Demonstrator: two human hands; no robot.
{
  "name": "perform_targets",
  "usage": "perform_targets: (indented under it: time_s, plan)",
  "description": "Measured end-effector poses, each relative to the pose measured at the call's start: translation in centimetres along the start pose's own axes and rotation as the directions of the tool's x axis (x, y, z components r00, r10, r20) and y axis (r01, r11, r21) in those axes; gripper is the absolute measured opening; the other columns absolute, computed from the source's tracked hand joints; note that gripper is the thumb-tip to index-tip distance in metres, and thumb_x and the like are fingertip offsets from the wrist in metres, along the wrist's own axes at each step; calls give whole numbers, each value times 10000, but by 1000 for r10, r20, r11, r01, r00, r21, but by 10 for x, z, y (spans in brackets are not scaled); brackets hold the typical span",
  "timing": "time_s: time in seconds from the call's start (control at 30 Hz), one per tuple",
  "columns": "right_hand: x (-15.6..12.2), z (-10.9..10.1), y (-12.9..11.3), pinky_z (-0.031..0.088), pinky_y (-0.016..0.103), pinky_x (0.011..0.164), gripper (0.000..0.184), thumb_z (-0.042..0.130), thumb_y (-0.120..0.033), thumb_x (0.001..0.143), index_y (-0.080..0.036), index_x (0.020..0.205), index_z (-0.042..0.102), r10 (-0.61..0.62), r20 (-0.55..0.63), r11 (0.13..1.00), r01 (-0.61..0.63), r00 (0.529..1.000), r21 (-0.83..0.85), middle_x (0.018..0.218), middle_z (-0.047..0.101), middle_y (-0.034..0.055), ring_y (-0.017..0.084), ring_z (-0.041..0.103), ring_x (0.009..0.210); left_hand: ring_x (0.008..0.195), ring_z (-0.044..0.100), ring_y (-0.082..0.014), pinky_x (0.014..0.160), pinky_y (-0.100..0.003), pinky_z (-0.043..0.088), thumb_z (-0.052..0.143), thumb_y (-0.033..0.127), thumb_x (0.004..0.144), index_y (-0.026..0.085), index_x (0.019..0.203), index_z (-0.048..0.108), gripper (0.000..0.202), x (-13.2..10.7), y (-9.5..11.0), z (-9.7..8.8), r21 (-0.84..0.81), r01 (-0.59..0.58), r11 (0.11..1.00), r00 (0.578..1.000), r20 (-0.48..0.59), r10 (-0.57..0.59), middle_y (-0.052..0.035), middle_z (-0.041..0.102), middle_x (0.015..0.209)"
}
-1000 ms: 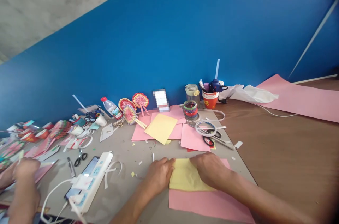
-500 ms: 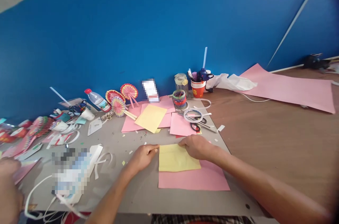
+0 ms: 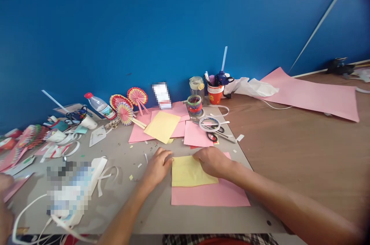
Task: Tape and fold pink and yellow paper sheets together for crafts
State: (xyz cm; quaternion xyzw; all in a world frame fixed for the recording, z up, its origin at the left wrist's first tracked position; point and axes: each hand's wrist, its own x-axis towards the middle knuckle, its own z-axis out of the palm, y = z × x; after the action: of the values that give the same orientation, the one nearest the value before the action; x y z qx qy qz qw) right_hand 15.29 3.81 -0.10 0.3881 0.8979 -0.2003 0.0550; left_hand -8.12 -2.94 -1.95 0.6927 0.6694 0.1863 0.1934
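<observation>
A yellow paper sheet [image 3: 189,173] lies on a larger pink sheet [image 3: 211,195] on the grey table [image 3: 156,214]. My left hand [image 3: 157,166] rests at the yellow sheet's left edge, fingers curled down onto it. My right hand [image 3: 212,161] presses on the sheet's upper right corner, fingers bent and close together. Both hands pin the paper flat.
More pink and yellow sheets [image 3: 163,126], scissors [image 3: 215,135], tape rolls [image 3: 195,105], an orange cup of pens [image 3: 215,92], paper fans [image 3: 127,108] and a water bottle [image 3: 100,105] lie behind. A power strip [image 3: 78,187] sits left. Another person's hand [image 3: 5,198] shows at far left. A big pink sheet [image 3: 312,92] lies on the wooden surface.
The view has tilted down and levelled. My left hand has moved from pinching the sheet's top-left corner to resting on its left edge. My right hand stays at the upper right corner.
</observation>
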Motion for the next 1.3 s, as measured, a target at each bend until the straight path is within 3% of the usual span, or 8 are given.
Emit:
perform_targets:
  time_s: [0.27,0.5,0.7,0.77,0.9,1.07,1.2,1.3]
  plan:
    - [0,7,0,285,253,546,225,487,-34,696,-170,787,642,-36,-30,999,35,999,-31,794,698,82,197,625,690,731,536,-175,711,-281,424,517,127,745,212,659,543,123,17,3,-1,-96,62,993,998,-25,-65,-5,541,774]
    - [-1,7,3,250,254,515,180,486,-37,729,-165,739,613,-60,-47,998,60,997,0,719,674,69,181,598,624,392,400,-97,426,-210,341,410,389,894,212,1019,531,248,2,-3,-6,-416,243,876,952,-70,-298,52,520,609]
    - [-9,-1,-7,338,262,628,241,415,-88,853,-154,809,643,-135,-181,984,153,974,88,766,665,75,172,591,699,365,249,-62,392,-172,244,426,630,852,199,885,531,444,7,10,-11,-666,214,715,933,-78,-352,116,280,465]
    - [-10,-7,-18,369,247,662,248,421,-128,879,-166,882,666,-164,-271,930,240,949,279,791,659,57,157,586,732,385,256,-60,414,-178,278,455,664,824,195,825,521,473,11,17,-12,-715,181,675,924,-112,-365,112,269,475]
    - [6,-15,-50,396,224,625,158,543,-264,846,-176,832,674,-88,-307,639,290,948,713,768,599,8,119,526,671,487,395,-81,502,-204,390,456,630,854,200,874,533,437,15,38,-11,-764,111,635,897,-198,-396,65,408,589]
    - [42,-14,-73,389,202,541,142,546,-217,803,-140,709,620,-73,-202,475,212,977,854,620,516,-31,85,450,558,666,562,-138,611,-262,484,367,630,886,186,951,562,489,16,50,-10,-783,64,618,879,-249,-407,-14,553,789]
    - [56,-19,-71,476,242,656,255,452,-166,836,-110,993,644,-124,-224,509,255,967,822,861,655,54,119,574,696,698,596,-167,657,-306,501,298,617,904,171,927,565,519,12,35,-22,-762,43,646,863,-297,-408,-33,580,785]
    - [56,-33,-65,405,371,958,503,580,-148,760,-117,1260,541,-222,-321,702,379,921,602,1250,579,142,235,524,1130,896,600,-185,800,-294,470,558,520,833,205,976,582,347,-3,23,-33,-691,38,722,846,-363,-391,-33,615,923]
